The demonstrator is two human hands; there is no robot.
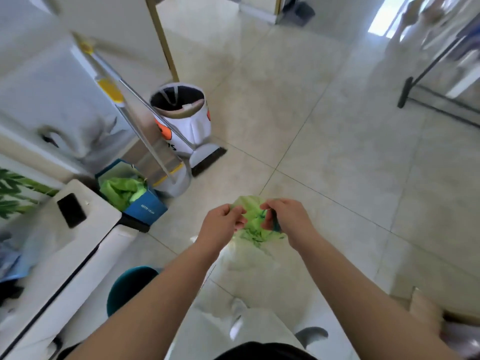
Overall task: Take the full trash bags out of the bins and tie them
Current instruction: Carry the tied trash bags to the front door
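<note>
both hands pinching the green trash bag [253, 224]'s neck, left hand [223, 222] and right hand [285, 218] on opposite sides, bag hanging straight below them.

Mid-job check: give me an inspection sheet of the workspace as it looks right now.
Surface: pale tiled floor, no spills seen.
Job's things: green trash bag out of its bin, neck gathered, knot not seen; white bin with dark liner; blue bin holding green plastic.
Clutter: broom and dustpan beside the white bin; dark phone on the white counter.
Grippers: left hand and right hand both pinch the bag's neck.
Cables: nothing seen.
Surroundings: black rack far right; teal stool near left.
</note>
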